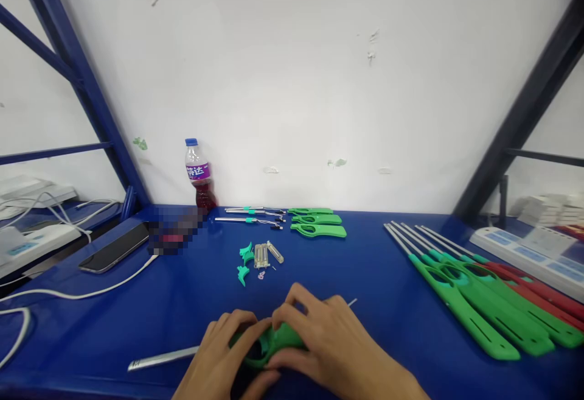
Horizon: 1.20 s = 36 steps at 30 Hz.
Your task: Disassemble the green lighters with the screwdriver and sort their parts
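Observation:
Near the table's front edge, both hands grip a green long-necked lighter [287, 339]. My left hand [223, 351] curls around the trigger-loop end, and its metal tube [162, 358] sticks out to the left. Over the handle, my right hand [319, 333] has its fingers and thumb pressed on the green shell. Much of the lighter is hidden under the fingers. A thin pale tip [353, 302] shows beyond my right hand; what it belongs to I cannot make out. Just ahead lie teal triggers [243, 274], clear fuel tanks [261, 256] and tiny loose parts [261, 275].
Metal tubes with wires [237, 220] and green handle shells [319, 231] lie by the wall. Assembled green lighters [469, 308] and red ones [542, 293] fan out right, beside a power strip [533, 257]. Left are a bottle [198, 171], phone [116, 248] and white cable [86, 295].

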### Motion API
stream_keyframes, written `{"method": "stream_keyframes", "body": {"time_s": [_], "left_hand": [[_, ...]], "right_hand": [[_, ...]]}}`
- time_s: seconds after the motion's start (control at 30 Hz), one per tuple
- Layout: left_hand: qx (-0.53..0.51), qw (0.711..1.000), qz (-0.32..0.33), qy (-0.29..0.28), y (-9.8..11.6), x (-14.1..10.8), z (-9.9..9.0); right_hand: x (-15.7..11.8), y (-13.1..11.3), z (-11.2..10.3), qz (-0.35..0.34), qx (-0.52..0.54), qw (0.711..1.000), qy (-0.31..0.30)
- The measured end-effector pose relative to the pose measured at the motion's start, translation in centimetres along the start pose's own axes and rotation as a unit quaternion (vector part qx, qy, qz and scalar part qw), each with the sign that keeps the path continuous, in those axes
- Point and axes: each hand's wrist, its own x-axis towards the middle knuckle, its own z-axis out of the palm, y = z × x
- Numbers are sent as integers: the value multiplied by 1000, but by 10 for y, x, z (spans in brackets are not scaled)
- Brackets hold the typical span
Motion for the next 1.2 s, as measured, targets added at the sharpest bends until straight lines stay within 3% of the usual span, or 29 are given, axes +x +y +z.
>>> {"method": "stream_keyframes", "body": {"time_s": [0.07,0.13,0.17,0.23,0.3,0.37,0.57,0.7,0.87,1.2], "left_hand": [[-18,999,-30,3,0,1,-4],[-31,999,-44,-4,0,4,-6],[-38,998,-48,-3,1,6,-7],[-48,997,-62,5,4,12,-7],[-58,996,-68,6,9,19,-8],[-62,996,-60,-9,14,27,-9],[-71,996,-42,-44,20,49,-9],[-50,996,-14,-79,22,51,-3],[-35,996,17,-77,26,52,-3],[-49,995,27,-77,28,55,-7]], "right_hand": [[6,3,-22,43,157,986,48],[12,6,-45,62,317,936,138],[14,7,-54,70,408,891,188],[17,8,-68,82,567,765,292],[17,10,-72,91,654,652,373],[14,12,-70,102,682,601,405],[9,14,-56,109,705,595,371],[13,8,-48,97,702,615,346],[15,4,-37,118,681,643,330],[16,5,-32,140,684,647,305]]}}
